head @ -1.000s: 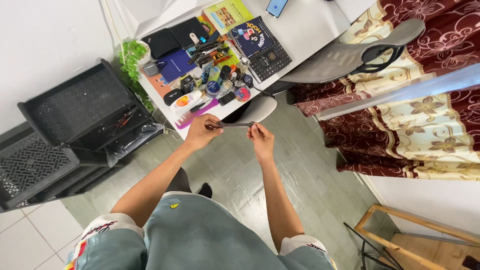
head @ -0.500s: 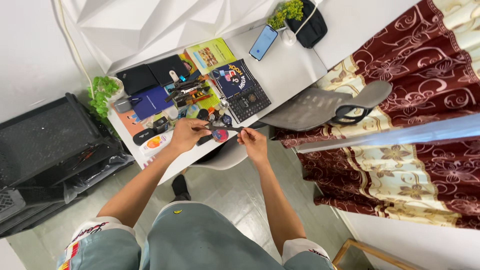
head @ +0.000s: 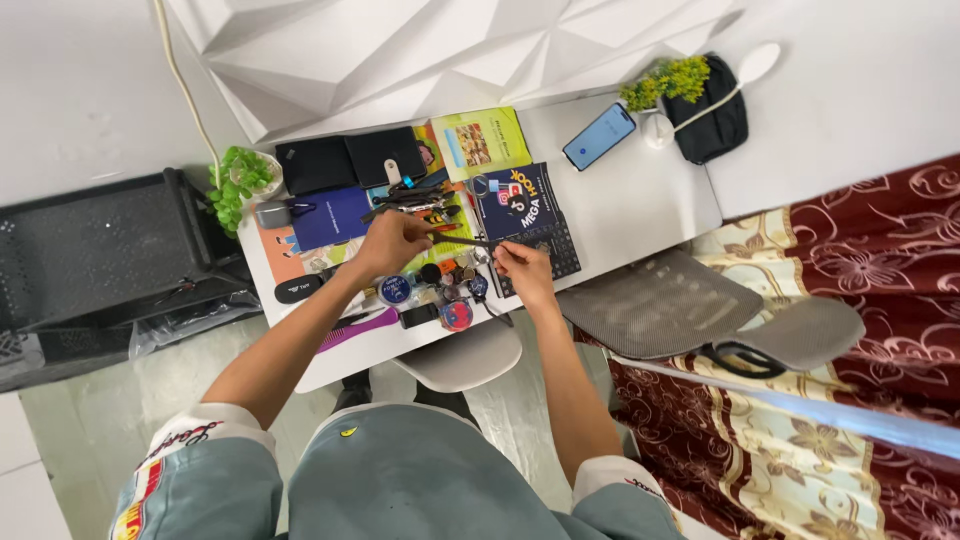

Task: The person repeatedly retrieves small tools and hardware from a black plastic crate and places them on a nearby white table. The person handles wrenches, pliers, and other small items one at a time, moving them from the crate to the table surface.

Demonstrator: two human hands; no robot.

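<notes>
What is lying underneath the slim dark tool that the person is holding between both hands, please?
Under the slim dark tool, held by the left hand and right hand, show a dark booklet and small round tins on the white table. The hands cover whatever lies directly beneath them.

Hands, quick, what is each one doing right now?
Left hand: closed on one end of a thin dark stick-like tool.
Right hand: pinching the tool's other end.

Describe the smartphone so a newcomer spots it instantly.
Start at the white desk against the wall, then look to its far right part, near the small yellow-green plant. The smartphone lies flat and angled there, alone on bare surface, its blue screen lit.
</notes>
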